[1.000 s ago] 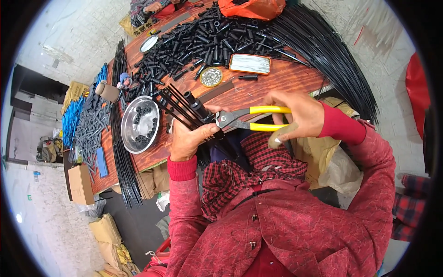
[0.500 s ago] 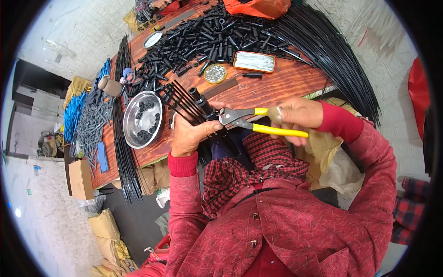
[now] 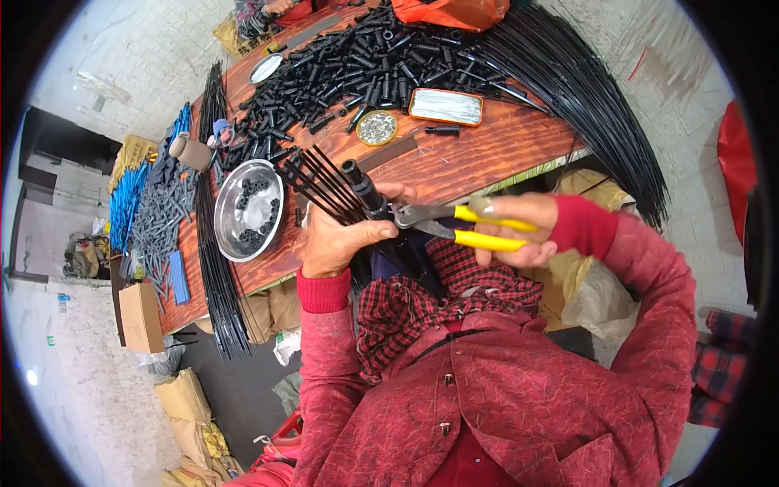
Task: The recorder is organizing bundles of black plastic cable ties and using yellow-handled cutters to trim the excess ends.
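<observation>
In my left hand (image 3: 334,242) are an upright black tube (image 3: 363,187) with a stepped top and a bundle of thin black rods (image 3: 312,180). The rods fan out to the tube's left, and my left thumb presses near its lower part. My right hand (image 3: 523,223) is closed around pliers (image 3: 487,240) with yellow handles and a short metal head. Their jaws meet the right side of the tube, just past my left thumb tip. What lies between the jaws is too small to make out. Below my hands, more black rods run down over my lap.
On the wooden table (image 3: 454,166) lie a heap of black tubular parts (image 3: 365,69), a tin of thin pale wires (image 3: 446,107), a round dish of small metal pieces (image 3: 376,127) and a clear bowl of black rings (image 3: 250,209). Long black rods (image 3: 584,89) overhang the right side. Another person's hand (image 3: 278,6) shows far off.
My right hand has come slightly nearer to me and squeezed the plier handles closer together. The tube and my left hand have shifted a little to the right.
</observation>
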Action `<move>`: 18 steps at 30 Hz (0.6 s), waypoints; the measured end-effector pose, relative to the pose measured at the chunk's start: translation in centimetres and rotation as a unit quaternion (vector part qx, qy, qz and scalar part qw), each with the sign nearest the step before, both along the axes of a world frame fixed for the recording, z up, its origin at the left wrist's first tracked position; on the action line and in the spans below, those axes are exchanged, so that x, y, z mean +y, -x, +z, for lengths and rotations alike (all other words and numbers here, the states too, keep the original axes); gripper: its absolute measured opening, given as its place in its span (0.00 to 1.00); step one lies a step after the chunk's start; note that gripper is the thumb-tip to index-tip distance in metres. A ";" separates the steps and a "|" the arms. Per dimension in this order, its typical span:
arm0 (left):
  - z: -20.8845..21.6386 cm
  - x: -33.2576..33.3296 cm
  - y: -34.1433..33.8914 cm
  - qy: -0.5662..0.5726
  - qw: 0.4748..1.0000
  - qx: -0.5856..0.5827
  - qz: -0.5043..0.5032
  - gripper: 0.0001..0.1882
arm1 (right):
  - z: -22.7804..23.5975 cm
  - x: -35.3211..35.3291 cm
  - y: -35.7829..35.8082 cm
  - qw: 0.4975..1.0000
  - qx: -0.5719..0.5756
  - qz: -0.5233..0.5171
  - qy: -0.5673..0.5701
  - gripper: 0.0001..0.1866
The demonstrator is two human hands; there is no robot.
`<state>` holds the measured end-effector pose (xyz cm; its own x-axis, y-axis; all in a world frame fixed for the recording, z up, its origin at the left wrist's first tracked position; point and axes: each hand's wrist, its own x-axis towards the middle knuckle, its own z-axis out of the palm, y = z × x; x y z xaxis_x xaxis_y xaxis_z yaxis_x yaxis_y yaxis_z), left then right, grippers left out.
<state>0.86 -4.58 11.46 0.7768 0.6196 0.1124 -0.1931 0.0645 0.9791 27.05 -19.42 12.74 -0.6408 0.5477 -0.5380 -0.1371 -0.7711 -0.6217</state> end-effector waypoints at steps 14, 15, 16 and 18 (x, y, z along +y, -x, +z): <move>0.7 -0.5 -1.1 -0.013 0.999 -0.012 0.027 0.21 | 1.0 0.6 0.3 0.845 -0.324 0.059 -0.422 0.22; 0.9 -0.7 -1.3 0.003 0.999 -0.018 0.039 0.21 | 0.4 0.7 0.4 0.890 -0.245 0.068 -0.379 0.18; 0.7 -0.5 -1.4 0.002 0.999 -0.020 0.038 0.21 | -0.3 0.7 0.3 0.873 -0.262 0.061 -0.406 0.18; 0.1 -0.2 -1.3 -0.025 0.999 -0.018 0.042 0.21 | -0.4 0.7 0.4 0.856 -0.278 0.056 -0.432 0.18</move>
<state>2.15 -4.77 11.60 0.7177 0.6748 0.1721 -0.2310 -0.0025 0.9729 26.60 -18.68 12.30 -0.4923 0.8468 -0.2015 0.4102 0.0216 -0.9117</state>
